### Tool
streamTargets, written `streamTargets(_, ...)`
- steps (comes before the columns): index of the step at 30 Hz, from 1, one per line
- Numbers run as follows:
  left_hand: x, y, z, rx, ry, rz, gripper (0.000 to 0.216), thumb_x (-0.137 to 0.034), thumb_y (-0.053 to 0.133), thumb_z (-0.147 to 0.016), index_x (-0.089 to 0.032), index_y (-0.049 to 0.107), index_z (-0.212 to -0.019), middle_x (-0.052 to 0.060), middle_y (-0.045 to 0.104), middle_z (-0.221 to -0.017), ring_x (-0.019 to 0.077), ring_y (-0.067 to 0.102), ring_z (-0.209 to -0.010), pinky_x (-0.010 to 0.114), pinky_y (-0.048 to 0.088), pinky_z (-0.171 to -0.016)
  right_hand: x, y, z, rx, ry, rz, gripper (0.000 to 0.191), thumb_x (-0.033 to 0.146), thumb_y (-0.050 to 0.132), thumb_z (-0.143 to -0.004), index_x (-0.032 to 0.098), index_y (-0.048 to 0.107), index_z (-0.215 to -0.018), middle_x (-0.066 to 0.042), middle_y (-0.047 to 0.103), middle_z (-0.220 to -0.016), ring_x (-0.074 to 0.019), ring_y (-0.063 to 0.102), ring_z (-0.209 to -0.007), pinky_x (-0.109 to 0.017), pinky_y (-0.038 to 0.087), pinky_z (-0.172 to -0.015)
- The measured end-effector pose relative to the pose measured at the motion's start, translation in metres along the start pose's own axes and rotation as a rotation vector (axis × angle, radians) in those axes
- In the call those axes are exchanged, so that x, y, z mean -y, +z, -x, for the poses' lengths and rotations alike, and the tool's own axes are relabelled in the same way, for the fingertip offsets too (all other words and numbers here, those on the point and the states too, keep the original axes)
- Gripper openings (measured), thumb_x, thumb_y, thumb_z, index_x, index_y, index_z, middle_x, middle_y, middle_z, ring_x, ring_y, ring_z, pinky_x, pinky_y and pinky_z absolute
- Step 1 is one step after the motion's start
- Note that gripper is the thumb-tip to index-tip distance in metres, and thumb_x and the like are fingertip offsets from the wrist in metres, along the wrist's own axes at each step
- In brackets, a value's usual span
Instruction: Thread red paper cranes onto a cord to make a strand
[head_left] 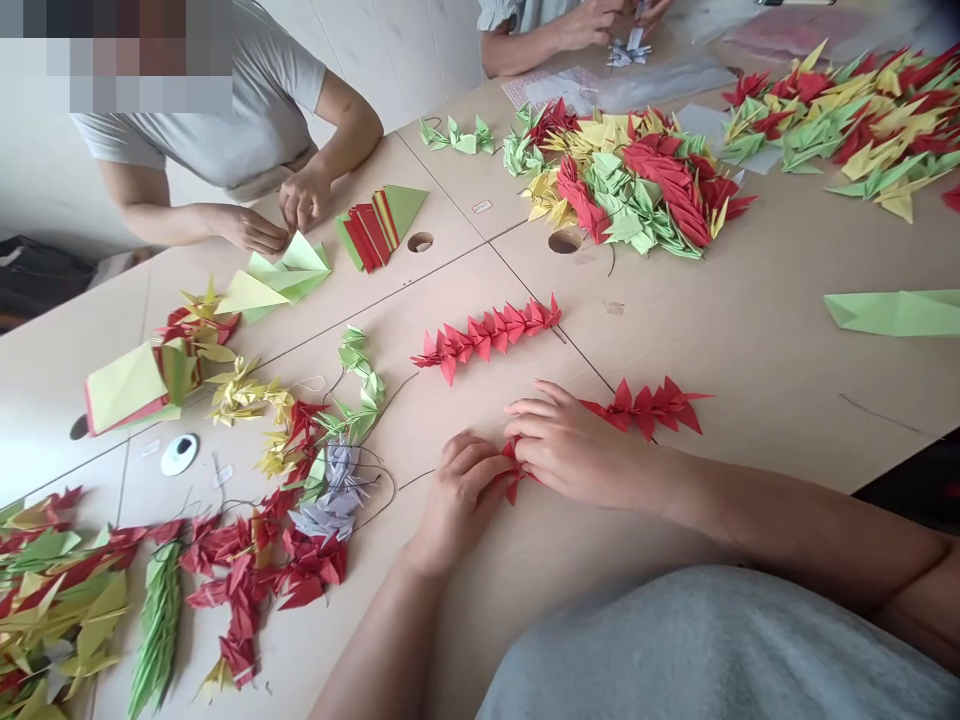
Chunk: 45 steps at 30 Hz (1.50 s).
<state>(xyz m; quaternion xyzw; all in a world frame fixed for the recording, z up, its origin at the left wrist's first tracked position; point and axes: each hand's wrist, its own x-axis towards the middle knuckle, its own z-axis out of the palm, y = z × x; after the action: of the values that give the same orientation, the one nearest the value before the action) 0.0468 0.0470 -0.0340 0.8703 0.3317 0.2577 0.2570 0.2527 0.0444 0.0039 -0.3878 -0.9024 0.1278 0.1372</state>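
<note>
A string of folded red paper pieces (pixel 646 408) lies across the table in front of me, its middle part hidden under my right hand. My left hand (pixel 466 495) has its fingers closed on the left end of this string. Over the string bends my right hand (pixel 566 445), thumb and fingertips gathered on the same red pieces close to the left fingers. A dark cord leaves the string toward the left. Just beyond my hands lies a second red paper string (pixel 491 335), touched by neither hand.
Left of my hands lie green (pixel 360 385), yellow and grey paper strings (pixel 334 490) and a paper eye (pixel 179 454). Colourful paper heaps (pixel 637 180) stand at the back right. Across the table a person's hands (pixel 259 225) fold green paper (pixel 281 275); another person works behind.
</note>
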Motion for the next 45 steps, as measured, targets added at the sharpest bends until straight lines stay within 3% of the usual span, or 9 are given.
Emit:
streamTargets(8,-0.0012,-0.0027,0.0004,-0.015,-0.076,0.077,0.01,-0.02,0.053,-0.091,-0.022,0.063,-0.089,0.003,0.07,-0.089,0.0174,0.061,-0.09,0.04,0.047,-0.092,-0.0002,0.0025,0.0011,-0.022,0.013,-0.015,0.022,0.004,0.052,-0.082,0.018,0.065,-0.07,-0.005,0.069,-0.085,-0.0226,0.055,-0.102,-0.047,0.03,-0.105)
streamTargets(14,-0.006,-0.0036,0.0001,-0.073,-0.171,0.099,0.004,-0.021,0.058,-0.089,-0.021,0.061,-0.087,0.003,0.068,-0.085,0.0157,0.061,-0.084,0.03,0.051,-0.073,-0.0001,0.0033,0.0007,-0.031,0.009,-0.008,0.021,0.004,0.052,-0.081,0.018,0.066,-0.074,-0.005,0.07,-0.086,-0.0228,0.056,-0.1,-0.047,0.031,-0.104)
streamTargets(25,-0.0065,-0.0028,0.0034,-0.081,-0.339,0.179,0.01,-0.019,0.055,-0.087,-0.021,0.061,-0.095,0.004,0.068,-0.094,0.0143,0.065,-0.084,0.028,0.054,-0.074,0.0006,0.0035,-0.0014,-0.025,0.017,-0.045,0.022,0.002,0.05,-0.081,0.016,0.064,-0.072,-0.006,0.067,-0.08,-0.0217,0.057,-0.095,-0.047,0.03,-0.102)
streamTargets(32,-0.0063,-0.0013,0.0056,-0.082,-0.332,0.232,0.024,-0.006,0.047,-0.081,-0.021,0.058,-0.096,0.002,0.066,-0.091,0.0117,0.064,-0.081,0.025,0.054,-0.073,-0.0002,0.004,-0.0011,-0.012,0.018,-0.033,0.022,0.002,0.05,-0.078,0.017,0.063,-0.07,-0.004,0.065,-0.076,-0.0212,0.056,-0.091,-0.046,0.03,-0.102)
streamTargets(40,-0.0064,-0.0007,0.0068,-0.084,-0.366,0.283,0.024,-0.006,0.046,-0.083,-0.021,0.057,-0.097,0.002,0.065,-0.09,0.0116,0.064,-0.078,0.027,0.053,-0.074,0.0003,0.0045,-0.001,-0.011,0.036,-0.037,0.022,0.002,0.049,-0.08,0.016,0.064,-0.072,-0.005,0.067,-0.08,-0.0216,0.057,-0.094,-0.048,0.027,-0.105)
streamTargets(45,-0.0053,-0.0042,0.0072,-0.11,-0.282,0.164,0.027,-0.006,0.044,-0.083,-0.022,0.055,-0.103,0.007,0.063,-0.112,0.0177,0.061,-0.104,0.034,0.051,-0.086,0.0006,0.0034,-0.0007,-0.005,0.037,-0.028,0.022,0.002,0.048,-0.081,0.016,0.065,-0.075,-0.005,0.067,-0.079,-0.0219,0.058,-0.095,-0.048,0.028,-0.105)
